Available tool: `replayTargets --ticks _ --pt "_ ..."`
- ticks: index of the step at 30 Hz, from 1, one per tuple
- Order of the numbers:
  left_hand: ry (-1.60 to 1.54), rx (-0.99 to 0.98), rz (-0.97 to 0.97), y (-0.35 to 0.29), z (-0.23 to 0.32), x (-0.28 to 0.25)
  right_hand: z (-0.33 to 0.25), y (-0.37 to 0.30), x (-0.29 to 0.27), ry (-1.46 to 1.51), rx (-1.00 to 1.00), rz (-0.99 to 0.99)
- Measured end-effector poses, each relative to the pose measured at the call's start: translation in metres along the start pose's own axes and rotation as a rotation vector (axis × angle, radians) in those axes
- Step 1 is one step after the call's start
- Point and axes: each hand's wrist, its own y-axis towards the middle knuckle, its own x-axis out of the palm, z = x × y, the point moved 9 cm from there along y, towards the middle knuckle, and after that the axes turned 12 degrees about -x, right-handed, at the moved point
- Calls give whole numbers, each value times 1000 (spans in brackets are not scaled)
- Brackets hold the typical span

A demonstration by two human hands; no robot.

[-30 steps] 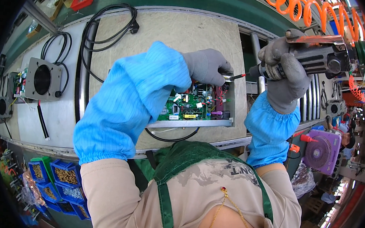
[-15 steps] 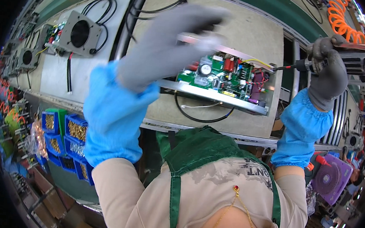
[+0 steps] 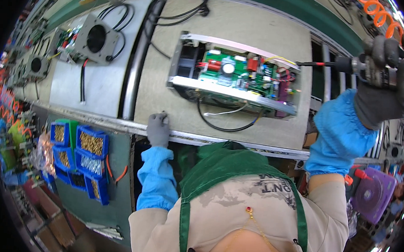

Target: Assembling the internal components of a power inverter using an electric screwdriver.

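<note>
My right hand (image 3: 387,75), in a grey glove, is closed around a power screwdriver (image 3: 347,65). Its long bit points left, and the tip is at the upper right corner of an open metal chassis (image 3: 214,86). Inside the chassis a green circuit board (image 3: 236,77) carries red, white and purple parts; a yellow wire (image 3: 281,58) runs along the far rail. My left hand (image 3: 158,128), also gloved, is at the bench's near edge, below and left of the chassis. Its fingers are curled together, and whatever they may hold is hidden.
A black cable (image 3: 225,129) loops out of the chassis front. Another coiled cable (image 3: 187,8) lies behind it. To the left, a grey fan housing (image 3: 95,39) stands on a metal plate. Blue bins (image 3: 90,142) of screws sit lower left. An orange coiled hose (image 3: 378,14) hangs upper right.
My left hand has drawn back from over the chassis to the bench's near edge. My right hand and the screwdriver have shifted slightly right. The chassis is slightly turned and its left end now shows.
</note>
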Motion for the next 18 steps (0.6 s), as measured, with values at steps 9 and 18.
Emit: replayTargets --ticks 9,18 --pt "-1046 26 -703 -55 171 -60 -44 -35 20 512 -109 21" --pt "-1298 55 -1277 -105 288 -26 -47 -76 15 490 -100 326"
